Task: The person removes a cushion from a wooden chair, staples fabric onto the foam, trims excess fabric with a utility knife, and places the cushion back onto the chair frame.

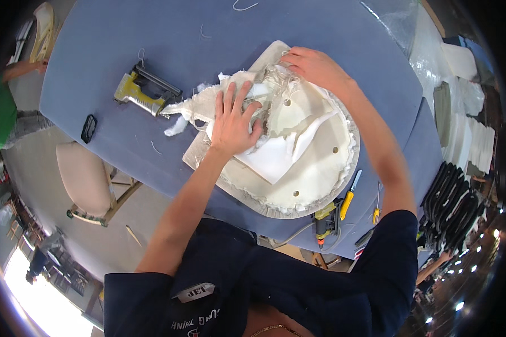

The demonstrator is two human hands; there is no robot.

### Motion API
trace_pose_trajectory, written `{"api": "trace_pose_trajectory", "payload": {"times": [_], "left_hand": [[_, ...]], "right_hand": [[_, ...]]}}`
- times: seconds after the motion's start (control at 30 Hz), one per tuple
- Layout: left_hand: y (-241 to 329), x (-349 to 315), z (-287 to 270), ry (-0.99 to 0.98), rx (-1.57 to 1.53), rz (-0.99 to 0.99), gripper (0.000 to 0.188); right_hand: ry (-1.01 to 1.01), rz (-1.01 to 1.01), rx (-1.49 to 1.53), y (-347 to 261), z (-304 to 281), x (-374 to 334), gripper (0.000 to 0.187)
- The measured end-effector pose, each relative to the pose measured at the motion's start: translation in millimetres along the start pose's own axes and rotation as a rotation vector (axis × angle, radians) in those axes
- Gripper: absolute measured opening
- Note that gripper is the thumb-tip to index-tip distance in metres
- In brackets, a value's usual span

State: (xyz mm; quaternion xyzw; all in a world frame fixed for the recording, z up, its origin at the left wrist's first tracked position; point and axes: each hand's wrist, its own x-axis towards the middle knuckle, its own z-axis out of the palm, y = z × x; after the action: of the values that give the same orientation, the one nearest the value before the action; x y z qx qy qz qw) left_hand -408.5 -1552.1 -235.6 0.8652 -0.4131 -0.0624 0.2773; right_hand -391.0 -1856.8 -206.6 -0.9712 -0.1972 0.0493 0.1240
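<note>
A rounded upholstered chair seat (326,177) lies underside up on the table, its pale board pierced by several round holes and ringed by gathered beige fabric. Torn white batting (270,160) sticks up over the middle. Across loose frayed fabric (202,106) on the seat's left side, my left hand (234,126) lies with its fingers spread. My right hand (315,67) is at the far edge, its fingers closed together over the bunched fabric there; the fingertips are partly hidden. Beneath the seat, another beige padded piece (194,151) shows at the left and far corners.
A yellow staple gun (143,90) and a black oval piece (88,128) lie left on the blue table (168,33). Near the right front are a second stapler (324,224), a yellow knife (348,199) and a yellow-handled screwdriver (377,208). A person in green (0,112) stands far left.
</note>
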Motion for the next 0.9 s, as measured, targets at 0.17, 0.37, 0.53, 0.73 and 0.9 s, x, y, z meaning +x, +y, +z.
{"api": "trace_pose_trajectory", "payload": {"times": [0.17,0.37,0.53,0.73,0.9], "left_hand": [[-0.2,2.9,1.9,0.006,0.016,0.001,0.037],[-0.8,3.2,2.4,0.021,0.039,0.006,0.037],[-2.7,1.9,3.3,0.027,0.052,0.027,0.032],[-1.5,-0.4,6.6,0.017,0.047,0.003,0.033],[1.2,2.2,5.8,0.027,0.077,0.016,0.03]], "right_hand": [[-0.128,0.092,-0.027,-11.7,-20.5,0.2,0.022],[-0.019,-0.011,-0.25,0.9,-0.2,9.8,0.016],[-0.101,0.076,-0.215,-7.8,-3.8,-6.9,0.01],[-0.366,0.339,-0.044,-25.5,-18.7,-112.7,0.016],[-0.065,0.255,0.058,-24.7,-16.6,-86.3,0.027]]}}
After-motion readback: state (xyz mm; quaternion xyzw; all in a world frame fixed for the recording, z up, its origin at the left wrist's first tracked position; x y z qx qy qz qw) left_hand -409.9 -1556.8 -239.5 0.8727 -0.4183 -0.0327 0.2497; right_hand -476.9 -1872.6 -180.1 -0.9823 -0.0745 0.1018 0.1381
